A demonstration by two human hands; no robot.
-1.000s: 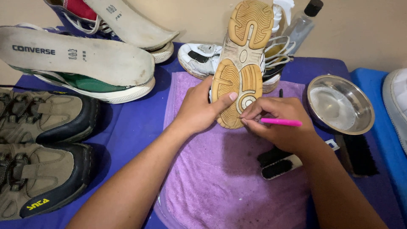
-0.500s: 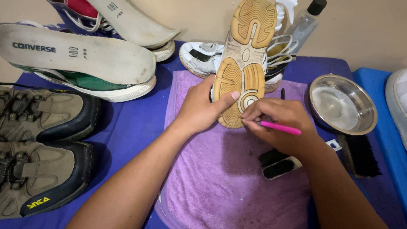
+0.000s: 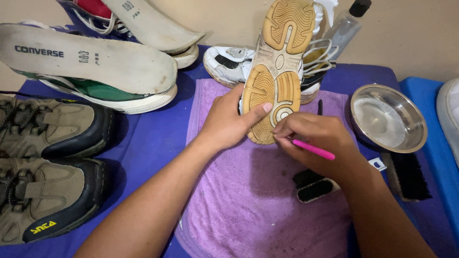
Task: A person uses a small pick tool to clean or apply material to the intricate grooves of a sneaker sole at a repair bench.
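A white sneaker stands on its heel with its tan rubber sole [image 3: 279, 62] facing me, over a purple towel [image 3: 248, 200]. My left hand [image 3: 229, 122] grips the sneaker at the heel end, thumb pressed on the sole. My right hand [image 3: 318, 143] holds a thin pink tool [image 3: 313, 149] with its tip against the lower part of the sole. A small black brush [image 3: 313, 186] lies on the towel just below my right hand.
A steel bowl [image 3: 388, 119] with cloudy liquid sits at the right, a black brush [image 3: 406, 174] below it. Another white sneaker [image 3: 224, 64] and a spray bottle [image 3: 346, 26] stand behind. Brown shoes [image 3: 48, 129] lie at left, a green-trimmed sneaker sole-up [image 3: 95, 67] above them.
The pink tool's tip has shifted slightly along the lower sole as my right hand works. My left hand keeps its hold on the sneaker.
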